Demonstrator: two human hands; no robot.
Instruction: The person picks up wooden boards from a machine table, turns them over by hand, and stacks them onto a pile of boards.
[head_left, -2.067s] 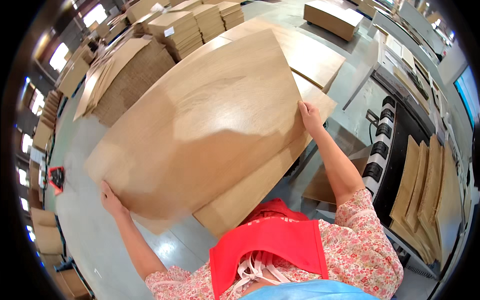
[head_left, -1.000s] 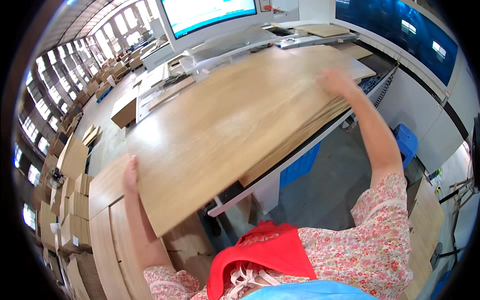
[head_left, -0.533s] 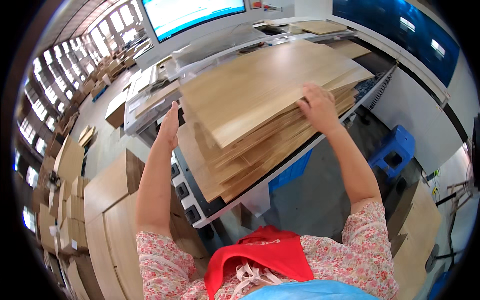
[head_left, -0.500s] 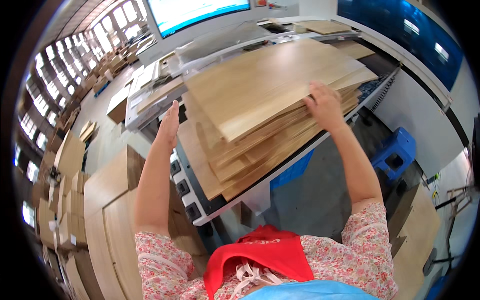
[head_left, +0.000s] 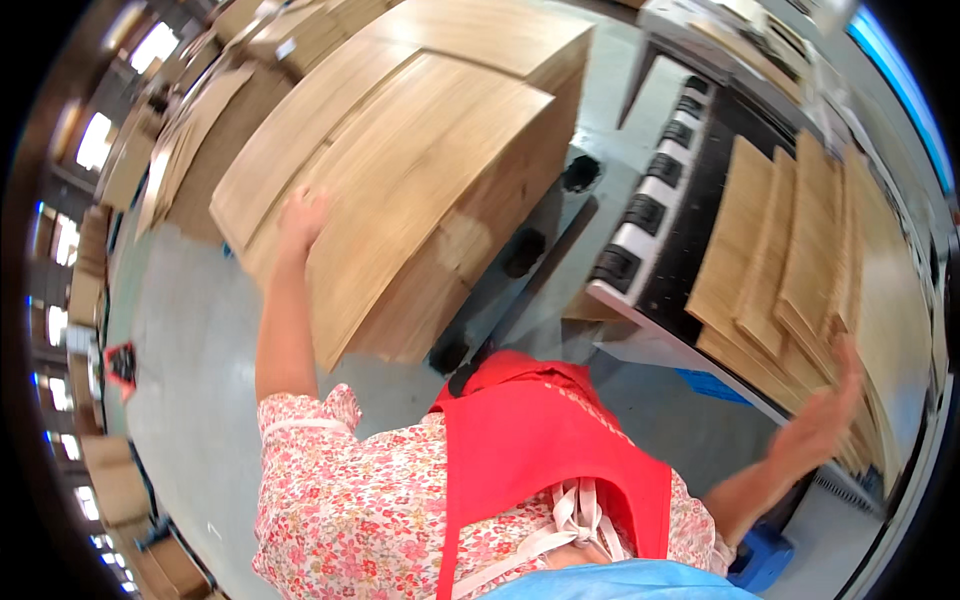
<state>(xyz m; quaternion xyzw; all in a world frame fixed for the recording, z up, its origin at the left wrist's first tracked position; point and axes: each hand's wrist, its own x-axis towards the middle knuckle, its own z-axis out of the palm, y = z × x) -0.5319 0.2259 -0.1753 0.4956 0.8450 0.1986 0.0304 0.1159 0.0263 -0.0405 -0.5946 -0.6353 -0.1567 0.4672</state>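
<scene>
A tall stack of wood-grain panels (head_left: 430,150) stands to the left of the table. My left hand (head_left: 303,215) is over the left long edge of its upper panel; motion blur hides its fingers and whether it grips. On the right, several fanned-out wooden boards (head_left: 765,235) lie on a table (head_left: 685,215) with a black top and pale edge. My right hand (head_left: 825,420) is next to their near edges, open, with fingers stretched and nothing visible in it.
Black rollers (head_left: 523,252) run along the floor beside the panel stack. A blue stool (head_left: 765,558) stands at the lower right. More stacked boards (head_left: 215,145) are at the far left, and a red object (head_left: 121,365) is on the floor.
My view has swung left, toward the panel stack. My left hand has gone from beside the table to that stack. My right hand has come off the boards' edge, its fingers extended.
</scene>
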